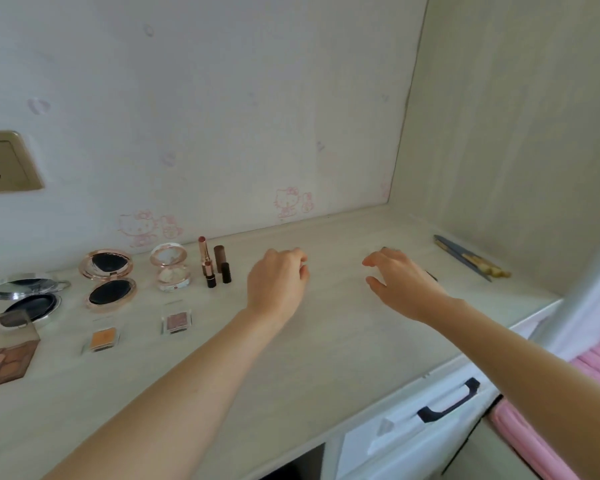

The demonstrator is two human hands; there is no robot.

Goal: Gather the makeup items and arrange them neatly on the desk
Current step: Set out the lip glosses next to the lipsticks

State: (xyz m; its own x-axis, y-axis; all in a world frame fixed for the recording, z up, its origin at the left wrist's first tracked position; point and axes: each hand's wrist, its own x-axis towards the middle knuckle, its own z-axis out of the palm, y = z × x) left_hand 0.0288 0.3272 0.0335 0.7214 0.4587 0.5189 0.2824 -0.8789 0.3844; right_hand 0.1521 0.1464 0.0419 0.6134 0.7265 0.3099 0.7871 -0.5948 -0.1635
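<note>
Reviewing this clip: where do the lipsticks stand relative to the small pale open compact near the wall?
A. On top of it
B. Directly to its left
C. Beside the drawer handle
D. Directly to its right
D. The lipsticks stand upright just right of the pale open compact, between it and the left hand, near the wall.

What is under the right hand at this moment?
Under the right hand lies bare desk. A short dark sliver pokes out at its far edge, too covered to identify. The hand itself looks empty, with fingers spread.
</note>
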